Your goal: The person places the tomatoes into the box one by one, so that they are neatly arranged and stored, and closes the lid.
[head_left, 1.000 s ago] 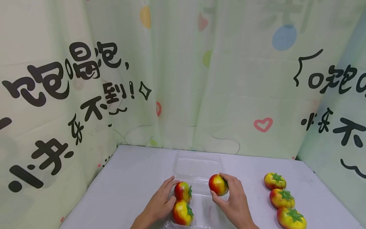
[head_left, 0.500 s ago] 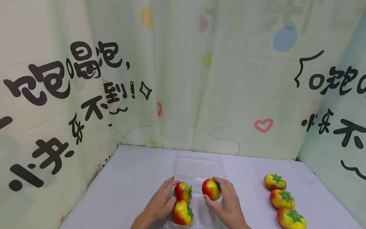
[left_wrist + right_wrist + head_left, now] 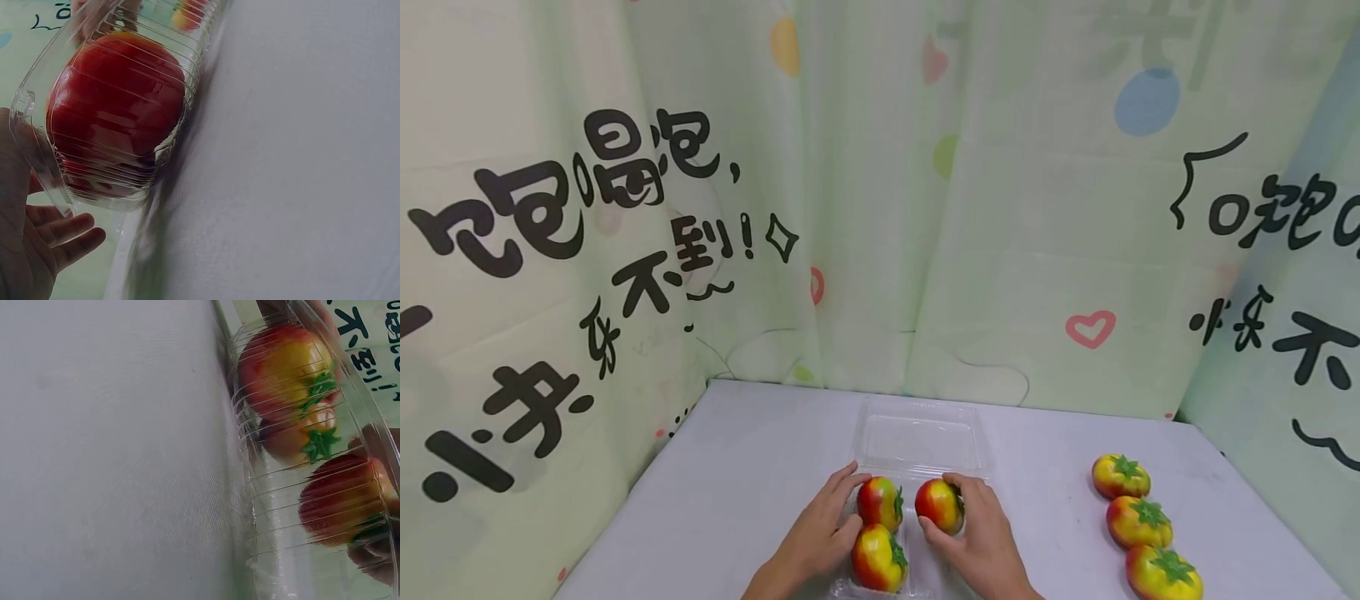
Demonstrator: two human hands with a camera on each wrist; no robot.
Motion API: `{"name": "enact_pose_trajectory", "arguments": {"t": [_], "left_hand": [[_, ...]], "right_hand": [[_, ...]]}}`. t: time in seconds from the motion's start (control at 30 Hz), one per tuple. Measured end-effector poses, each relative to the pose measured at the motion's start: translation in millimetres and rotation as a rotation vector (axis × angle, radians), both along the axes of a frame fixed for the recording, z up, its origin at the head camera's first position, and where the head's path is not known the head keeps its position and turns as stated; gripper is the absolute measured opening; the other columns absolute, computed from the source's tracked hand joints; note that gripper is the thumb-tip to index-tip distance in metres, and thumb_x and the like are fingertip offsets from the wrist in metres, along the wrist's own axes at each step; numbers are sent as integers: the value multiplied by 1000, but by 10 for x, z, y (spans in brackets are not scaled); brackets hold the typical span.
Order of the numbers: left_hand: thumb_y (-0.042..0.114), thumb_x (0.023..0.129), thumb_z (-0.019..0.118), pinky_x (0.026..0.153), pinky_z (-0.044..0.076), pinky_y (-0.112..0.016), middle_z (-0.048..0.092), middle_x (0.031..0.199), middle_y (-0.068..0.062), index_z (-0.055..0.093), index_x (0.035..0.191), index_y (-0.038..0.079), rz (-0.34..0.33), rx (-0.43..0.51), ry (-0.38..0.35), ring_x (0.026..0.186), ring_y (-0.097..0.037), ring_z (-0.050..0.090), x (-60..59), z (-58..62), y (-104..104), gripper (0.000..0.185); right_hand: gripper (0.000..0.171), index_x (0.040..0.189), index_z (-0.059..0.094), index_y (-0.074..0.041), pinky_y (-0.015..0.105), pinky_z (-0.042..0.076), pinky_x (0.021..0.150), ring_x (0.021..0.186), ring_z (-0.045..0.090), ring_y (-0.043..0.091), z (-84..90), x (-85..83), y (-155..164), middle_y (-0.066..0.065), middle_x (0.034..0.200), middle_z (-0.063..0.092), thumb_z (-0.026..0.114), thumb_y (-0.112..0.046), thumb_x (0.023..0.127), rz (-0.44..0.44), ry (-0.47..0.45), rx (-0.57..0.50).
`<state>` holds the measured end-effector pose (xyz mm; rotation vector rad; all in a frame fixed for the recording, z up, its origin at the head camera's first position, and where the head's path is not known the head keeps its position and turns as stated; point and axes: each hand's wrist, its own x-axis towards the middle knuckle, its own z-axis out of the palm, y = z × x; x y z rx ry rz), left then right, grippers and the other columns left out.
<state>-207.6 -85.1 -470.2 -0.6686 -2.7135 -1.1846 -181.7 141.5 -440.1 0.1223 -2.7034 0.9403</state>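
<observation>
White table (image 3: 752, 467), matte, set into a corner of printed pale-green curtains. Lying on it, near the front middle: a clear plastic clamshell box (image 3: 917, 437), lid folded open toward the back, ribbed walls seen close in both wrist views (image 3: 187, 69) (image 3: 262, 506). Toward the right side, well apart from the box: three loose tomatoes in a row running front to back, all red-yellow with green calyx up. Far tomato (image 3: 1121, 475), middle tomato (image 3: 1138, 522), near tomato (image 3: 1162, 574), each just beside the next. Near one partly cut by the frame's lower edge.
</observation>
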Motion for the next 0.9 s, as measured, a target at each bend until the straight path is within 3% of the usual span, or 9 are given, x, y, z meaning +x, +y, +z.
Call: {"name": "enact_pose_trajectory", "arguments": {"t": [0.47, 0.9], "left_hand": [[17, 89, 48, 101, 40, -57, 38, 149, -14, 50, 135, 13, 1, 0, -10, 130, -32, 46, -7, 0, 6, 46], [17, 89, 48, 101, 40, -57, 38, 148, -14, 50, 135, 14, 2, -6, -8, 129, -32, 46, -2, 5, 1, 46]], "right_hand": [[65, 121, 55, -8, 45, 52, 90, 97, 55, 21, -46, -79, -47, 6, 114, 59, 79, -44, 72, -43, -135, 15], [74, 122, 55, -6, 39, 56, 80, 90, 55, 21, -48, -110, -56, 8, 109, 60, 76, -55, 71, -39, -107, 21]]}}
